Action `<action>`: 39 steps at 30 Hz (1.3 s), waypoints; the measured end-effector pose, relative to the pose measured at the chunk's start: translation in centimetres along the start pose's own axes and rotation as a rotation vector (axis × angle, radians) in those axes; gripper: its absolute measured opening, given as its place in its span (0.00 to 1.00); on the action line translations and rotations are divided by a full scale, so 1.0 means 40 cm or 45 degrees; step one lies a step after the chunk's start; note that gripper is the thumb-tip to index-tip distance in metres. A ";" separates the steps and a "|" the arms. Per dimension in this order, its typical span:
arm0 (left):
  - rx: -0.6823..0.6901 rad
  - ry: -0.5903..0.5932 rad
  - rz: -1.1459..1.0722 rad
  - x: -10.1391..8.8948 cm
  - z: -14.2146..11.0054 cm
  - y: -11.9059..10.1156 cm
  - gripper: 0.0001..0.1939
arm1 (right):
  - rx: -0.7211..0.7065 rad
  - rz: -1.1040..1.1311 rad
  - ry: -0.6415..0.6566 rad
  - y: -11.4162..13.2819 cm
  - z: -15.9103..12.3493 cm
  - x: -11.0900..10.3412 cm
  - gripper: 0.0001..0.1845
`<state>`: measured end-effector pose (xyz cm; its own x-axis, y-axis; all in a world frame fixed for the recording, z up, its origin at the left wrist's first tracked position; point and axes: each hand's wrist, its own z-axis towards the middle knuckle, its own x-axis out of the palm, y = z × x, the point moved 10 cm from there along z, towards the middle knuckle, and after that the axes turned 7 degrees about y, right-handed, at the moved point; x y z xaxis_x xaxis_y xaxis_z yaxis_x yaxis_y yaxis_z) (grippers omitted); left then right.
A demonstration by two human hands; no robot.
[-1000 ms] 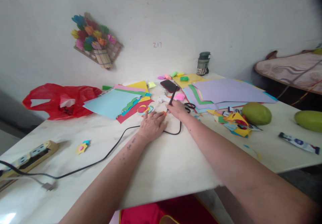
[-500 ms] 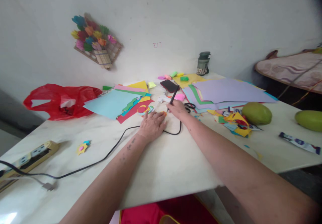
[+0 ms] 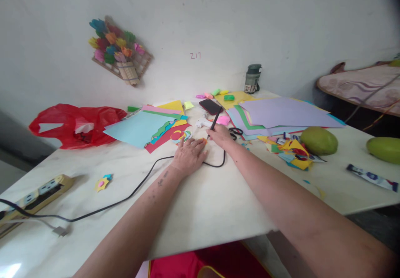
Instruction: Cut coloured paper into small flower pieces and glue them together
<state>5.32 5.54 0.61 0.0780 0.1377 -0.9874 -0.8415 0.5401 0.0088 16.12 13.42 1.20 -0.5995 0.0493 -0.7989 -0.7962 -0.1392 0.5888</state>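
Observation:
My left hand (image 3: 189,156) lies flat on the table with its fingers stretched out. Its fingertips touch a small orange paper piece (image 3: 205,141), mostly covered by the fingers. In my right hand (image 3: 220,136) a slim black pen (image 3: 216,118) is gripped, tilted, its tip down beside that orange piece. Colourful paper cut-outs (image 3: 177,135) lie just beyond my left fingers. Behind the pen is a white object (image 3: 202,123) shaped like a glue gun, partly hidden. Black-handled scissors (image 3: 236,131) rest right of my right hand.
A black cord (image 3: 140,189) runs from the power strip (image 3: 39,190) under my left hand. Coloured paper stacks (image 3: 137,128) lie left and right, with a red plastic bag (image 3: 93,119), a phone (image 3: 210,106), paper scraps (image 3: 295,153), green mangoes (image 3: 319,141) and a bottle (image 3: 253,79) around.

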 end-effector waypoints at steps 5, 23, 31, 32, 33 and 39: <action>0.003 0.000 -0.003 -0.002 0.000 -0.001 0.22 | 0.008 -0.006 0.011 0.002 -0.002 0.000 0.14; -0.007 0.018 -0.004 -0.003 0.000 -0.003 0.23 | -0.017 -0.002 0.023 0.002 0.003 0.007 0.14; 0.002 -0.007 0.001 -0.004 0.001 -0.002 0.22 | -0.029 -0.003 0.005 0.000 0.005 0.006 0.13; 0.000 -0.006 0.001 -0.004 0.001 -0.002 0.22 | -0.027 -0.005 0.004 0.000 0.005 0.006 0.13; -0.001 -0.004 0.000 -0.004 0.001 -0.002 0.22 | -0.026 -0.006 0.003 0.000 0.005 0.006 0.13; 0.010 -0.008 0.005 -0.003 0.001 -0.002 0.22 | -0.012 -0.012 -0.005 0.002 0.003 0.003 0.13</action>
<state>5.38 5.51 0.73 0.0783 0.1449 -0.9864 -0.8377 0.5459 0.0137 15.97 13.55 1.15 -0.5922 0.0545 -0.8040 -0.8011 -0.1477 0.5800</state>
